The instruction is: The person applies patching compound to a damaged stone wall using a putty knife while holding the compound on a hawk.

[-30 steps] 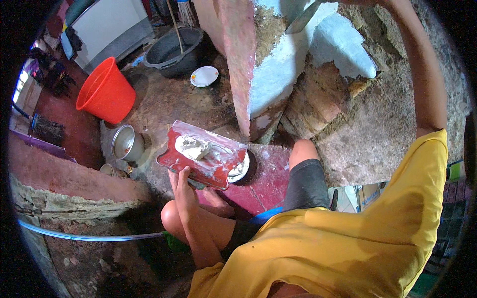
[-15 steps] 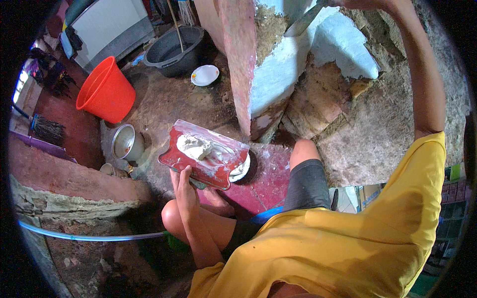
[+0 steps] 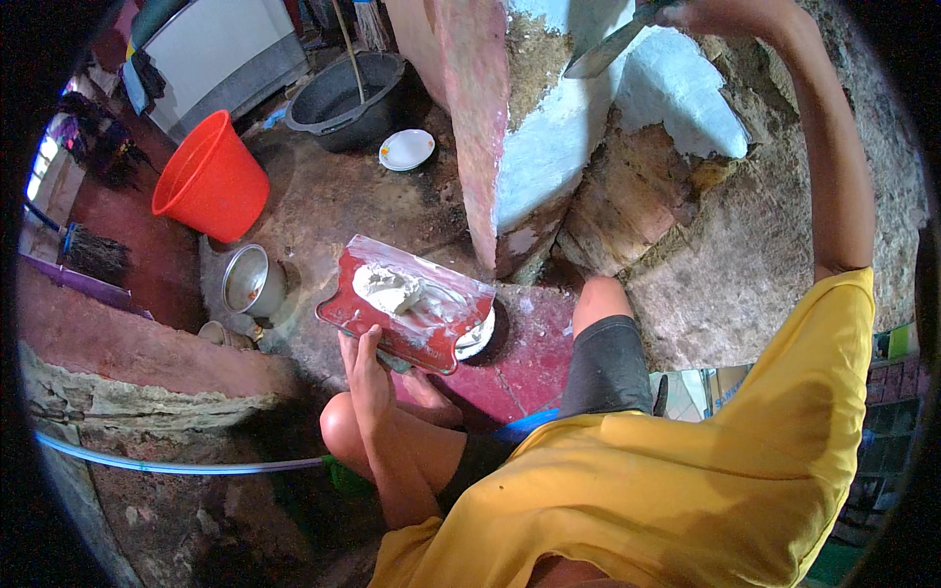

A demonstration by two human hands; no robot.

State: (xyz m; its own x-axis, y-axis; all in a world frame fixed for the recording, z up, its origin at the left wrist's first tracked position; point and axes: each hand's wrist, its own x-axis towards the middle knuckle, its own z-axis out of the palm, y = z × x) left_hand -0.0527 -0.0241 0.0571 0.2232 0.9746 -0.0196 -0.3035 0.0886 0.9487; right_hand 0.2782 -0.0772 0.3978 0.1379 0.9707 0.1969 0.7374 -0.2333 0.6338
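My left hand (image 3: 367,367) is closed on the near edge of a red plasterer's board (image 3: 365,321), thumb on top. A mound of white putty (image 3: 386,288) sits on the board, with smears spread around it. Partly hidden below the board's right end is a bowl of white putty (image 3: 477,339). High at the right, my right hand (image 3: 691,14) is closed on the handle of a putty knife (image 3: 605,53). Its blade lies over the wall corner (image 3: 549,167), whose surface is coated white in patches, with rough brown areas beside them.
At the left stand a red bucket (image 3: 211,178) and a metal pot (image 3: 253,281). Farther back are a black basin (image 3: 345,98) with a stick in it and a white plate (image 3: 406,149). A pale hose (image 3: 181,467) crosses the lower left. Rough wall surface (image 3: 735,265) lies at the right.
My right hand and the putty knife have shifted slightly downward along the wall, and the blade's angle has changed a little. My left hand holds the board nearly still.
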